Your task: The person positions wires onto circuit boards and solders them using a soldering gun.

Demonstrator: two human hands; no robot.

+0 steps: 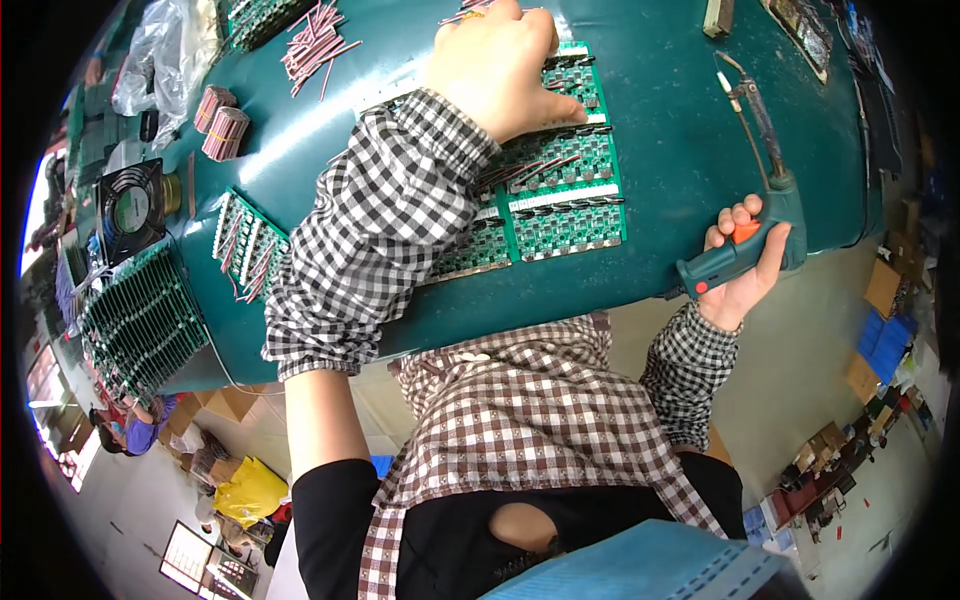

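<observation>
Right hand (745, 262) wrapped tight round teal soldering gun (752, 240), tip raised, right at table's near edge. Left hand (495, 65) curled knuckles-up, resting on green circuit boards (560, 190); whether it pinches anything, cannot tell. Boards lie mid-table (680, 130), roughly four rows deep. Bare teal surface between boards and gun: open room there. Far left: one small black fan (130, 208), two bundles of red wires (222, 122), loose pink wire pile (315, 45).

A dark teal table mat (660, 150) lies under bright green rectangular circuit boards (565, 215). The pistol-shaped soldering gun (740, 250) is teal with an orange trigger and a red button. Black-and-white checked sleeves (385, 225) cover both arms. Thin wire pieces (315, 45) are pinkish red.
</observation>
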